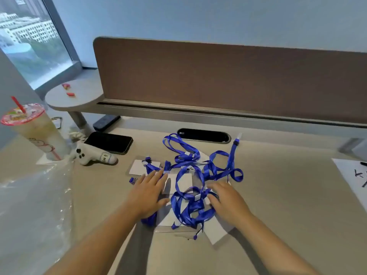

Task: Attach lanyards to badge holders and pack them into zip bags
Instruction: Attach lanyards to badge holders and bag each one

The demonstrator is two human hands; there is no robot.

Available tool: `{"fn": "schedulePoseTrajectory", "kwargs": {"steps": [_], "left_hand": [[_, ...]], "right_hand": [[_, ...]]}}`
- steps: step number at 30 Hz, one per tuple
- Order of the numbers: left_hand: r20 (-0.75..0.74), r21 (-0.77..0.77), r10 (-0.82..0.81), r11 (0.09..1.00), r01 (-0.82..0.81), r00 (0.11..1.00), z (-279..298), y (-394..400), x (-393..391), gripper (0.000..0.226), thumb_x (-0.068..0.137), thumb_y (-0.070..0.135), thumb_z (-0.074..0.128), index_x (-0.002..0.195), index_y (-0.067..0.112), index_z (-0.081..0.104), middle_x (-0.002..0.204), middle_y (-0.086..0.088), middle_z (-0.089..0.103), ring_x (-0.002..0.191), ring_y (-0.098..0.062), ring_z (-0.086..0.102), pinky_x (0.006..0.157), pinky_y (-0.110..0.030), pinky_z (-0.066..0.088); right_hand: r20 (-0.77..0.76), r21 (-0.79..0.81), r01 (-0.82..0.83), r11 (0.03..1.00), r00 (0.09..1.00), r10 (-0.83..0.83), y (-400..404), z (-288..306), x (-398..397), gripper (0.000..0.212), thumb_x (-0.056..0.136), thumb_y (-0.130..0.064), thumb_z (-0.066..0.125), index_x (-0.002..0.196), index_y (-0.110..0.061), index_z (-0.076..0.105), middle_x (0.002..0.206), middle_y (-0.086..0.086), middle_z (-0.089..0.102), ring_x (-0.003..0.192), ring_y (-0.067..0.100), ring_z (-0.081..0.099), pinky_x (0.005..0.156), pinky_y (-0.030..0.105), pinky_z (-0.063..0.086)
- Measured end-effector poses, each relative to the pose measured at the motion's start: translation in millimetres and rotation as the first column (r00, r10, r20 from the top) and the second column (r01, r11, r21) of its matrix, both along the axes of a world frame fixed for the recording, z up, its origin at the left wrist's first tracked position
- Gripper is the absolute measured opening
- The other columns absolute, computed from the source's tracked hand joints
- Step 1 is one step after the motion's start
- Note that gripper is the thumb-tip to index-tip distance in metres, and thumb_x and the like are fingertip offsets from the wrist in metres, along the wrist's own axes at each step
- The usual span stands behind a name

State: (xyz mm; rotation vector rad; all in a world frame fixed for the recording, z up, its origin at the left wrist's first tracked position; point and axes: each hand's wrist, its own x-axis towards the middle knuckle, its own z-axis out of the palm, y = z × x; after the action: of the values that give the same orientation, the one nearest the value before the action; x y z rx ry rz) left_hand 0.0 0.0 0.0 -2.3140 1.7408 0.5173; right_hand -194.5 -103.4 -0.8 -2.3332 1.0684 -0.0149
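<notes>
A tangle of blue lanyards (190, 175) lies in the middle of the desk over several clear badge holders with white cards (184, 182). One holder with a card (139, 167) sits apart at the left. My left hand (148, 192) lies flat with straight fingers on the left side of the pile. My right hand (226, 199) rests on the right side of the pile, its fingertips among the lanyard loops near a white clip; whether it pinches anything is hidden. A lanyard end with a clip (236, 142) stretches to the back right.
Clear plastic bags (33, 205) are heaped at the left edge. Behind them stand a drink cup with a red straw (33, 132), a white plush toy (93, 154) and a black phone (109, 142). A brown partition (228, 76) closes the back. A marked paper (353, 175) lies right.
</notes>
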Motion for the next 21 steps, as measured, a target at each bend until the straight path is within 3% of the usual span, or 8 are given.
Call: {"fn": "schedulePoseTrajectory", "kwargs": {"steps": [3,9,14,17,21], "left_hand": [[0.031,-0.003,-0.021,1.000,0.021,0.999,-4,-22,6,0.081,0.088,0.053,0.041,0.146,0.021,-0.004,0.157,-0.001,-0.005,0.145,-0.022,-0.002,0.118,-0.039,0.002],[0.046,0.029,-0.129,0.991,0.127,0.991,-17,-48,10,0.094,0.079,0.056,0.055,0.146,0.021,-0.001,0.155,-0.003,0.015,0.144,-0.025,0.006,0.116,-0.047,-0.002],[0.051,-0.040,-0.060,0.997,0.063,0.997,-21,-41,17,0.092,0.076,0.054,0.061,0.145,0.019,0.011,0.147,-0.005,0.029,0.138,-0.026,0.023,0.117,-0.043,0.005],[0.019,-0.094,-0.005,0.996,0.007,1.000,-16,-36,20,0.077,0.077,0.048,0.062,0.138,0.018,0.027,0.139,-0.004,0.038,0.130,-0.024,0.031,0.114,-0.037,0.014],[-0.063,-0.118,0.046,0.992,-0.054,0.997,-9,-30,30,0.040,0.080,0.043,0.061,0.111,0.020,0.048,0.115,-0.002,0.053,0.114,-0.022,0.043,0.105,-0.035,0.025]], "right_hand": [[0.034,0.012,0.007,1.000,0.999,-0.007,-5,-10,8,0.034,0.094,-0.027,0.041,0.127,-0.021,0.046,0.132,-0.004,0.049,0.116,0.012,0.047,0.093,0.021,0.039],[-0.055,-0.001,-0.066,0.998,0.996,0.066,-3,-26,6,0.039,0.093,-0.028,0.044,0.131,-0.022,0.043,0.137,-0.004,0.044,0.124,0.016,0.041,0.101,0.025,0.033],[-0.111,-0.019,-0.021,1.000,0.994,0.019,-4,-28,4,0.036,0.091,-0.026,0.049,0.126,-0.019,0.049,0.131,0.000,0.050,0.120,0.018,0.044,0.098,0.026,0.034],[-0.125,-0.028,-0.002,1.000,0.992,-0.002,-3,-27,6,0.035,0.090,-0.027,0.050,0.125,-0.018,0.050,0.130,0.000,0.051,0.120,0.018,0.044,0.098,0.027,0.034],[-0.144,-0.021,0.026,0.999,0.989,-0.029,-2,-24,9,0.034,0.091,-0.028,0.049,0.124,-0.019,0.052,0.129,0.001,0.053,0.119,0.019,0.046,0.098,0.029,0.036]]}}
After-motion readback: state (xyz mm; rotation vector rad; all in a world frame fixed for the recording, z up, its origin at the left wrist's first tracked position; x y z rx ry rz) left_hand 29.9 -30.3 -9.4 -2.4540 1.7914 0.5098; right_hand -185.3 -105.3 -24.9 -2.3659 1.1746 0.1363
